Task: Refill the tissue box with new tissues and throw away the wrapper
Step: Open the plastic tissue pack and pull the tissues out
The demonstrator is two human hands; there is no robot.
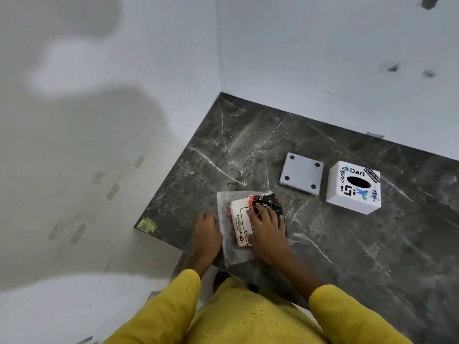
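Note:
A wrapped tissue pack point(242, 219), white, red and black with "BIG TISSUES" printed on it, lies on the dark marble counter point(347, 244) near its left front corner. Its clear plastic wrapper point(233, 256) spreads out around it. My right hand point(267, 224) lies flat on top of the pack with fingers spread. My left hand point(207, 230) rests at the wrapper's left edge, fingers curled against it. The white cube tissue box point(352, 187) with stickers and an oval opening stands to the right. Its grey base plate point(301, 173) lies flat beside it, detached.
White walls meet in a corner behind the counter. The counter's left edge point(161, 194) drops off beside my left hand. A yellowish sticker point(147, 225) marks the counter's left front corner. My yellow sleeves fill the bottom of the view.

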